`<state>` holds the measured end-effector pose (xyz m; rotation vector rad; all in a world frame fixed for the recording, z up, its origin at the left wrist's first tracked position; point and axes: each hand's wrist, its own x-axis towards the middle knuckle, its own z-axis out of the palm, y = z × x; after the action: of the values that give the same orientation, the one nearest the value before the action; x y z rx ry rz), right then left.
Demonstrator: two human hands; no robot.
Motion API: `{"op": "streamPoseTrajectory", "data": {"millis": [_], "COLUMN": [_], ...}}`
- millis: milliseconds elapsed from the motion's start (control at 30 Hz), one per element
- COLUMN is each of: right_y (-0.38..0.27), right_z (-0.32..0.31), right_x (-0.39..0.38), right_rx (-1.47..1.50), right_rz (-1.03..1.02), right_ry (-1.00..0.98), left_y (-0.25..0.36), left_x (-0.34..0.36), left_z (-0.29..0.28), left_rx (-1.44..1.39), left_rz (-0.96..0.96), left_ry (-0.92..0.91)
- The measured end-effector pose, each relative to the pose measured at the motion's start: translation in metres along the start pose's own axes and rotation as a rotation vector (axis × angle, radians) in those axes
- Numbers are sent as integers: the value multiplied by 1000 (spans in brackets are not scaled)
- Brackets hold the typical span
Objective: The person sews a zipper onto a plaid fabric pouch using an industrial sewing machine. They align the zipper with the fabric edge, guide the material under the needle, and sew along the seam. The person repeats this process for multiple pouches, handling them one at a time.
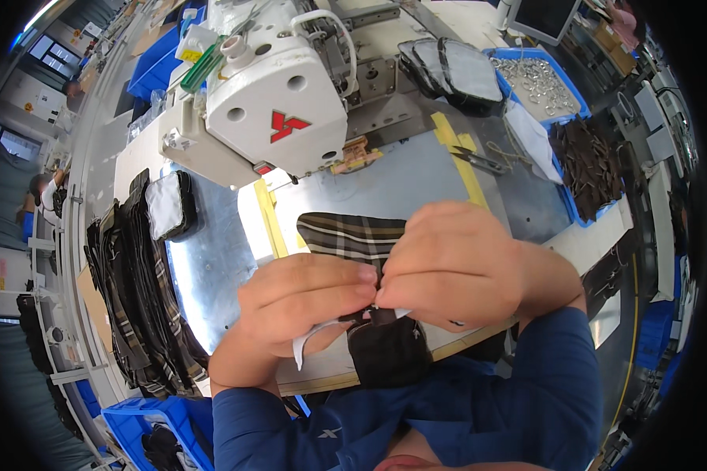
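Taking the joined hands as the clock's centre, folded plaid pieces stand in a dark row at 9 o'clock, with a blue crate below them at 8 and a white-faced padded piece at 10. The white sewing machine sits at 11. The left hand has its thumb and fingers pressed together, seemingly pinching the lower part of a plaid cloth, which lies flat towards 11 on the counter. A dark fabric end hangs at 6 over the near edge; its join with the plaid is hidden. The right hand pinches the same spot, fingers curled, tips nearly touching the left's. Metal snips lie at 1, and a tray of brown strips at 2. The likeliest trouble is the layers slipping out of line, since only fingertips hold them and the overhanging end could drag. Too hard a pull might skew the plaid, and a loose white scrap under the left hand could get caught in the fold.
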<state>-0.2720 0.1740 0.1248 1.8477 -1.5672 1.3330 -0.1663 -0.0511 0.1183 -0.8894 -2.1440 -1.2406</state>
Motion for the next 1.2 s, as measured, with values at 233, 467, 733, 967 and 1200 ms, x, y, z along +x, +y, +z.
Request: {"op": "streamPoseTrajectory", "data": {"millis": [233,467,733,967,1200], "right_y": [2,14,79,88,103], "right_z": [1,11,48,40,47], "right_x": [1,-10,-54,-61,-62], "right_rx": [81,113,-96,-334,-323], "right_rz": [17,503,1162,1184,1131], "right_ry": [-24,-21,-24,-414,-463], "left_y": [2,-10,-98,-77,-88], "left_x": [-2,-8,-10,-16,-47], "left_z": [-6,9,58,55,46], "left_rx": [71,-7,-639,200,733], "left_rz": [8,-469,-1104,-1154,-275], "left_ry": [0,216,417,-107,-395]}}
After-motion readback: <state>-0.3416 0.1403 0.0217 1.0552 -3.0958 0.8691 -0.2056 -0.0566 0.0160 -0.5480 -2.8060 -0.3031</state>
